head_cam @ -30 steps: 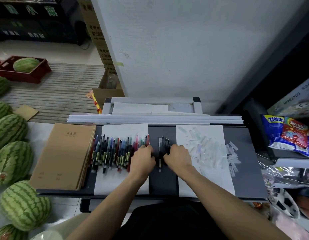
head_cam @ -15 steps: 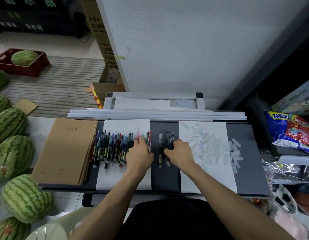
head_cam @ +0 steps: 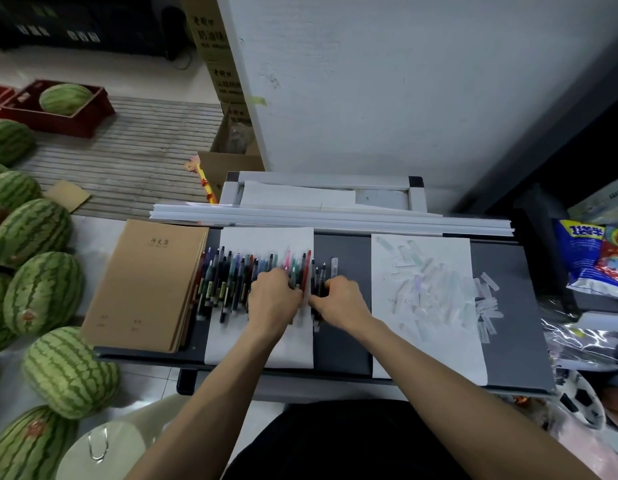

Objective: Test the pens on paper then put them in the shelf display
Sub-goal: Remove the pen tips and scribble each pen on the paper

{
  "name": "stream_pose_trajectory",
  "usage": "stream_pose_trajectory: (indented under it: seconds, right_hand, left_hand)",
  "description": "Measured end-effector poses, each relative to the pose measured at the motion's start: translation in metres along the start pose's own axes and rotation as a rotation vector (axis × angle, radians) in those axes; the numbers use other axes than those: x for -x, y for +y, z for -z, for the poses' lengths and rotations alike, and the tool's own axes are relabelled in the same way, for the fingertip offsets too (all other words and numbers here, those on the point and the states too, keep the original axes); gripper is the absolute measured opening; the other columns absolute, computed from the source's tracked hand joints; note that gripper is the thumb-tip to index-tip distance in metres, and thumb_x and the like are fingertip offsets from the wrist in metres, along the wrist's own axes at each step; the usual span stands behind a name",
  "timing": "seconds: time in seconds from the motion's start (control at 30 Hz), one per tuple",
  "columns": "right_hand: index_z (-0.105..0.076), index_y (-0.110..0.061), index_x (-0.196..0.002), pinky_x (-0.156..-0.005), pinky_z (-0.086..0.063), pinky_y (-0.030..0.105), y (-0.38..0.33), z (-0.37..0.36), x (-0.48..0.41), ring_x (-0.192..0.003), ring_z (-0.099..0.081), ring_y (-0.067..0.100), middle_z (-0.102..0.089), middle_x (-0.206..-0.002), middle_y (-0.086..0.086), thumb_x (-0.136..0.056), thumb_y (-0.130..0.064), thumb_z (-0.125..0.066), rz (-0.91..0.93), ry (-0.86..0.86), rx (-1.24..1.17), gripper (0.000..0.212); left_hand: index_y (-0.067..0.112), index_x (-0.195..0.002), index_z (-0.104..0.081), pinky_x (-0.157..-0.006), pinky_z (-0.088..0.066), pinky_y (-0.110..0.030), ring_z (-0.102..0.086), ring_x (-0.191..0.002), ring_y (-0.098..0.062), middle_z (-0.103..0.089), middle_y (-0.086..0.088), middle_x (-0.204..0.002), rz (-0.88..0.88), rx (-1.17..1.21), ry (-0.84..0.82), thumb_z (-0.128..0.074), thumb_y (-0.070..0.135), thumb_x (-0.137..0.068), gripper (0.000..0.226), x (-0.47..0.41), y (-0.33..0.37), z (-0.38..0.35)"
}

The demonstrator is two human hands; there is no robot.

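A: Two hands on the pens (head_cam: pixel 231 282), head view. The left hand (head_cam: pixel 274 301) lies knuckles-up on the row's 3 o'clock end; grip can't tell. The right hand (head_cam: pixel 338 301) curls round the dark pens (head_cam: pixel 318 277) at its 11 o'clock.
B: Suggest singling out one pen, then scribbling on the paper (head_cam: pixel 266 242) at 12 o'clock. Fingertips hidden. Shelf display not identifiable.

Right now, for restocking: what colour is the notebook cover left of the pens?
Notebook cover: plain brown; head view.
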State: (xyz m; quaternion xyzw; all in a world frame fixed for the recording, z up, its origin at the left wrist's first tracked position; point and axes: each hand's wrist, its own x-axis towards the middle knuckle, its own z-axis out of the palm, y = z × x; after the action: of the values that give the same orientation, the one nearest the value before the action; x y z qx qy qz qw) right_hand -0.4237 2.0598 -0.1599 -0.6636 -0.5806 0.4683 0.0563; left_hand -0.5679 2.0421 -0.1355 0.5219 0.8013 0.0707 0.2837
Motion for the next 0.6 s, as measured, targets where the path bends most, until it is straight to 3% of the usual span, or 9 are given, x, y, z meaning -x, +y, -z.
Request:
stream_pose_trajectory:
  seconds: [0.13, 0.3, 0.47, 0.6]
  right_hand:
    - [-0.067, 0.005, -0.087, -0.069, -0.063, 0.047, -0.011, -0.008, -0.004, -0.074, -0.074, 0.032, -0.073, -0.082, 0.017, -0.087, -0.029, -0.074, 0.021, 0.009, -0.012, 0.035]
    - [-0.049, -0.01, -0.07, -0.059, -0.059, 0.041, -0.035, -0.024, -0.007, -0.063, -0.07, 0.031, -0.064, -0.069, 0.015, -0.086, -0.023, -0.071, 0.072, -0.03, 0.005, 0.03]
    - [-0.031, -0.017, -0.062, -0.039, -0.028, 0.023, -0.065, -0.044, -0.014, -0.044, -0.033, 0.015, -0.037, -0.053, -0.001, -0.084, -0.019, -0.069, 0.1, 0.014, 0.044, 0.044]
    - [-0.031, -0.017, -0.059, -0.029, -0.018, 0.018, -0.081, -0.058, -0.02, -0.042, -0.029, 0.014, -0.033, -0.05, -0.002, -0.08, -0.011, -0.066, 0.106, 0.014, 0.057, 0.041]
  left_hand:
    - [0.006, -0.068, -0.07, -0.059, -0.06, -0.042, -0.068, -0.06, -0.025, -0.069, -0.008, -0.061, -0.016, 0.081, 0.037, -0.07, 0.02, -0.084, 0.02, 0.0, -0.021, 0.023]
    - [0.012, -0.071, -0.07, -0.065, -0.055, -0.035, -0.067, -0.063, -0.024, -0.072, -0.007, -0.068, 0.009, 0.085, 0.099, -0.071, 0.021, -0.083, 0.015, -0.009, -0.059, 0.049]
    - [0.009, -0.073, -0.074, -0.071, -0.063, -0.042, -0.07, -0.071, -0.03, -0.073, -0.009, -0.069, 0.043, 0.038, 0.096, -0.069, 0.019, -0.08, 0.013, -0.025, -0.091, 0.067]
    - [0.009, -0.074, -0.072, -0.076, -0.064, -0.045, -0.072, -0.078, -0.034, -0.075, -0.014, -0.078, 0.043, 0.03, 0.065, -0.072, 0.02, -0.083, 0.014, -0.036, -0.103, 0.07]
